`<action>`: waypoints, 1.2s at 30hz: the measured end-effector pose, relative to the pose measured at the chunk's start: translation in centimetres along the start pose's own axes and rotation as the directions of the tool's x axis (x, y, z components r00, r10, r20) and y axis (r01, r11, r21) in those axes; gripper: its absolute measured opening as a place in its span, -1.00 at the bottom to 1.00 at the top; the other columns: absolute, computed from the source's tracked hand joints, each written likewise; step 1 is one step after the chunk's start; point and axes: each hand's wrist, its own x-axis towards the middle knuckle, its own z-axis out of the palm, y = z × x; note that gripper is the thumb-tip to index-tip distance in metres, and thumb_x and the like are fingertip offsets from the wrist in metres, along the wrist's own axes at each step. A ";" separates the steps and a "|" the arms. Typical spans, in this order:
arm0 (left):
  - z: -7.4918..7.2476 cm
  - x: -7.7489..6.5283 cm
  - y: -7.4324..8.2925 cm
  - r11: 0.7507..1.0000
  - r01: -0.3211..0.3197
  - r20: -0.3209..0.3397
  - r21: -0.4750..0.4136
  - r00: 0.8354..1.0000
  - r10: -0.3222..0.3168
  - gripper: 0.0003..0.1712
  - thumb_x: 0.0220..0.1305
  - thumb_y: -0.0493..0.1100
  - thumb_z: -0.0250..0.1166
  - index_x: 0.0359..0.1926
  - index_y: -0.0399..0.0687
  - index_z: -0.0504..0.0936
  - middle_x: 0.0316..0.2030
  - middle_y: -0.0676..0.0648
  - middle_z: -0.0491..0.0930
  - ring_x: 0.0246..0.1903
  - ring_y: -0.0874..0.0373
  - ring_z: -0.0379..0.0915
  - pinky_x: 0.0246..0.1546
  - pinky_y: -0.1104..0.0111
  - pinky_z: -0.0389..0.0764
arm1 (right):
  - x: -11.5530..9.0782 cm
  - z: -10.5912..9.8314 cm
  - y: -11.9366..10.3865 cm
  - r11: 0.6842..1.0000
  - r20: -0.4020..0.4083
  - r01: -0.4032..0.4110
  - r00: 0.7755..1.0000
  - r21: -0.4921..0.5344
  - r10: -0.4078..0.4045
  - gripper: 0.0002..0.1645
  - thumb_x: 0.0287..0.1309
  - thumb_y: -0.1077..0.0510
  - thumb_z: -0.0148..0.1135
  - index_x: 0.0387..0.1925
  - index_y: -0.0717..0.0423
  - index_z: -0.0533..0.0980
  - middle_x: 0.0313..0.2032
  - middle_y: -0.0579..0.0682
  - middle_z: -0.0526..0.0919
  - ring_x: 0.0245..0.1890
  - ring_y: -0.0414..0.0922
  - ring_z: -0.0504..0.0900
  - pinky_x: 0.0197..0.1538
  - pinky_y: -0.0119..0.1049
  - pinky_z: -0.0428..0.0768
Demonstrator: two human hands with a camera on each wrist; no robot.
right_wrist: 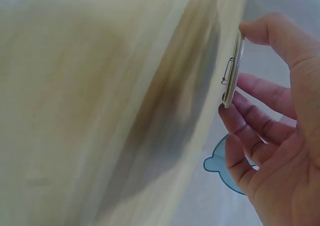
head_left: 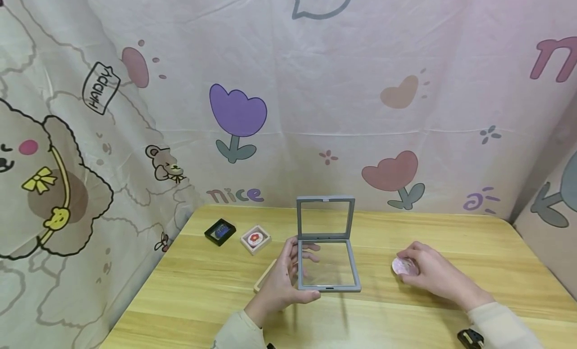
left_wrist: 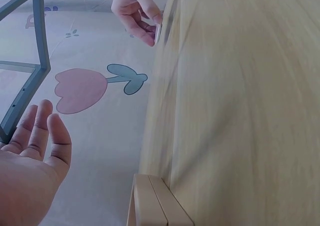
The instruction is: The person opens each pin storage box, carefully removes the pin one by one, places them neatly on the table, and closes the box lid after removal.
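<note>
1 badge [head_left: 403, 267] in right fingers [right_wrist: 267, 95]

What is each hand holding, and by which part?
Left hand: the gray frame, by its lower left side. Right hand: the round badge, by its rim.

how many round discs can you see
2: a pinkish disc in the right hand, and a red-flower disc in the small wooden box. Others may be hidden; the blue item in the black box is unclear in shape.
</note>
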 end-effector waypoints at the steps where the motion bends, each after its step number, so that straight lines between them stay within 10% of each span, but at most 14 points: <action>1: 0.0 0.0 0.0 1.000 0.001 -0.001 0.001 1.000 -0.001 0.18 -0.05 -0.24 0.64 0.55 0.04 0.17 0.44 -0.19 0.46 0.25 0.05 0.51 0.06 0.22 0.66 | 0.0 0.0 0.0 1.000 0.007 -0.002 1.000 0.003 0.002 -0.41 -0.08 0.09 0.66 0.01 0.26 0.72 -0.11 -0.09 0.69 -0.15 -0.23 0.63 -0.07 -0.32 0.77; 36: -0.1 0.1 -0.2 1.000 0.007 -0.001 0.024 1.000 -0.007 0.16 -0.05 -0.23 0.64 0.53 0.01 0.19 0.42 -0.13 0.48 0.23 0.07 0.53 0.07 0.24 0.68 | -2.2 1.8 -1.9 0.986 0.008 0.161 0.987 0.033 -0.162 -0.49 -0.06 0.06 0.69 -0.05 0.17 0.75 -0.18 -0.24 0.59 -0.26 -0.45 0.48 -0.27 -0.50 0.62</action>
